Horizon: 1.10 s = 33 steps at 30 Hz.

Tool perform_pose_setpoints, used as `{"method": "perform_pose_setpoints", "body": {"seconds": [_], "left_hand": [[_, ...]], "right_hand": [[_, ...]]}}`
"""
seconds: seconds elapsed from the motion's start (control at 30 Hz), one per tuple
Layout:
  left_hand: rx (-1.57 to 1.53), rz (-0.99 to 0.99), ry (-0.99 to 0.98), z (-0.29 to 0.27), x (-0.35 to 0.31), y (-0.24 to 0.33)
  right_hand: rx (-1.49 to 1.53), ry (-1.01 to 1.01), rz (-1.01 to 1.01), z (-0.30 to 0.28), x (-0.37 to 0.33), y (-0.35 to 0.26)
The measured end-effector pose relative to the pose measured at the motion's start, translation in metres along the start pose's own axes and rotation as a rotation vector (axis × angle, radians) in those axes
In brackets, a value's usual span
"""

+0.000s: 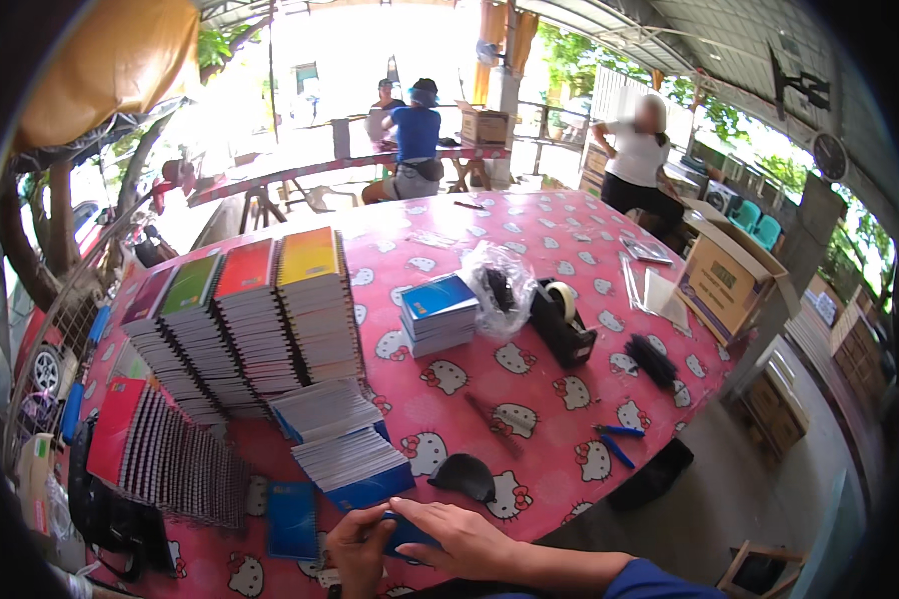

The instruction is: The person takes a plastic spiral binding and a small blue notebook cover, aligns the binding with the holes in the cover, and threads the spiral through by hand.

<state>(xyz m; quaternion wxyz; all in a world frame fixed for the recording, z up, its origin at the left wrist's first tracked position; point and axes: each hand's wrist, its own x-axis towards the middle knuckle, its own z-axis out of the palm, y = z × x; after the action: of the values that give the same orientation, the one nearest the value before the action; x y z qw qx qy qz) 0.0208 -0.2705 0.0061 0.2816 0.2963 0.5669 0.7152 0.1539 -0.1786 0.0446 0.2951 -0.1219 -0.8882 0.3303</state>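
Note:
Close to the table's near edge, a small blue notebook point(406, 537) is between my two hands, partly covered by them. My left hand point(358, 545) grips its left side with bent fingers. Across its top and right side lies my right hand point(459, 537), fingertips meeting the left hand's. Just left lies a blue spiral notebook point(292, 521). Beyond it are stacked blue-covered notebooks point(355, 464) with page edges showing. A black rounded object point(463, 477) sits beyond my right hand.
Tall stacks of spiral notebooks point(310, 260) and a red-covered row point(170, 454) fill the left. A tape dispenser point(561, 321), blue-handled pliers point(617, 441), black coils point(651, 361) and a cardboard box point(729, 275) are right. Other people point(417, 145) are beyond the table.

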Motion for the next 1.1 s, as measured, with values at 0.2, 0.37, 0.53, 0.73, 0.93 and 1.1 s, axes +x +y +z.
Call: {"method": "perform_pose_setpoints", "body": {"seconds": [0.2,0.37,0.53,0.73,0.93,1.1], "left_hand": [[-0.039,0.025,-0.068,-0.001,-0.006,0.006],[-0.099,0.03,-0.146,-0.005,-0.006,0.003],[-0.073,0.026,-0.105,-0.013,-0.006,0.012],[-0.13,-0.107,-0.147,-0.011,0.002,0.013],[-0.109,-0.054,-0.126,-0.018,-0.003,0.013],[-0.106,-0.109,-0.102,-0.011,-0.006,0.009]], "right_hand": [[0.118,-0.007,0.031,0.0,0.0,0.014],[0.251,0.132,-0.068,0.004,-0.003,0.019],[0.187,0.157,-0.016,0.001,0.006,0.006],[0.172,0.122,0.038,0.005,0.003,0.01],[0.268,0.162,0.0,0.012,0.009,0.008],[0.171,0.154,-0.002,0.004,0.01,0.006]]}}
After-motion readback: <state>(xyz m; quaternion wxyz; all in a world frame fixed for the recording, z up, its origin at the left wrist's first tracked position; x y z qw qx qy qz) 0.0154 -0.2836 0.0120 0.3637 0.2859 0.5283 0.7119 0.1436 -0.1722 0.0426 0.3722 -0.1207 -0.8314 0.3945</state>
